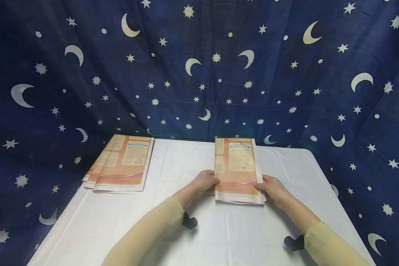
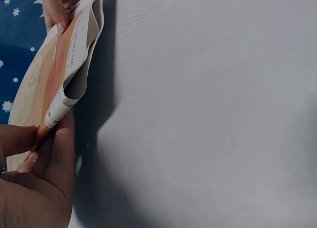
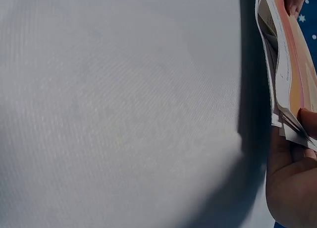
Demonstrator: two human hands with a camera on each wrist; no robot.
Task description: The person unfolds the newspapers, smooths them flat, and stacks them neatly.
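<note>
A folded newspaper (image 1: 238,166), printed in orange and cream, is held between both hands over the right half of the table. My left hand (image 1: 203,182) pinches its left folded edge, thumb on top and fingers beneath. On the opposite side, my right hand (image 1: 273,187) grips the loose-leaf edge, its thumb pressing the printed face. Both wrist views show the newspaper (image 2: 54,84) raised off the cloth, its near end gaping between the layers. In the right wrist view, the sheets at the edge (image 3: 282,84) spread slightly apart.
Several matching folded newspapers (image 1: 123,166) lie overlapped in a fanned pile at the table's back left. A white cloth covers the table (image 1: 186,236). Behind it hangs a dark blue curtain (image 1: 199,74) with moons and stars.
</note>
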